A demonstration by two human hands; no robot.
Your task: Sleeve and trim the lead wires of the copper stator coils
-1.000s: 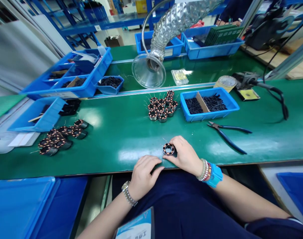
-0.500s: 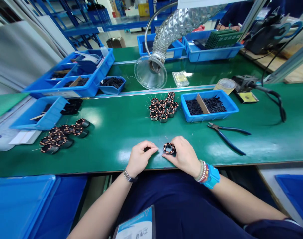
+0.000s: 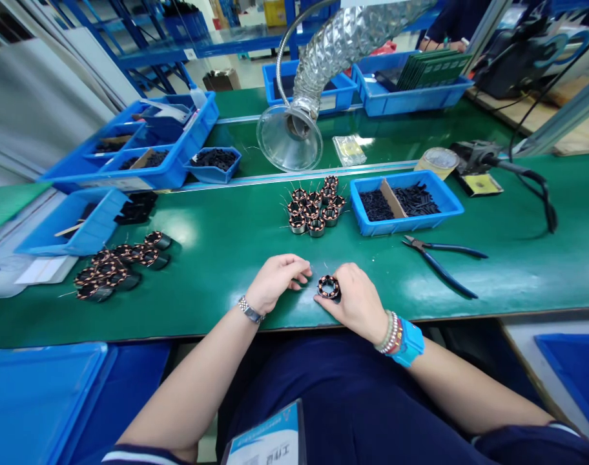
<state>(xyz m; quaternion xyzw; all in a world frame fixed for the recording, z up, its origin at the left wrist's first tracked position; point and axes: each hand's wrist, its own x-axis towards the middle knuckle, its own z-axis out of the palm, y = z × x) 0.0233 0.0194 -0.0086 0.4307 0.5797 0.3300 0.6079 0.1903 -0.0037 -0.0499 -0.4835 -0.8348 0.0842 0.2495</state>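
Near the front edge of the bench my right hand point(image 3: 360, 300) grips a motor stator point(image 3: 329, 288), a short ring with copper windings around a hollow centre. The ring faces up and a thin wire sticks out behind it. Just left of it, my left hand point(image 3: 281, 279) hovers with loosely bent fingers apart, not touching the stator; nothing shows in them. Farther back stands a cluster of similar stators point(image 3: 312, 206) with wires poking out. More stators point(image 3: 111, 268) lie grouped at the left.
Cutting pliers point(image 3: 437, 259) lie open at the right, below a divided blue bin point(image 3: 405, 223) of short black pieces. A clear extraction hood point(image 3: 289, 142) hangs over the back. Blue trays point(image 3: 76, 239) stand left. A tape roll point(image 3: 438, 161) sits at back right.
My left hand has lifted slightly, its pinched thumb and finger parting and the hand turning over. My right hand keeps the stator in nearly the same place.
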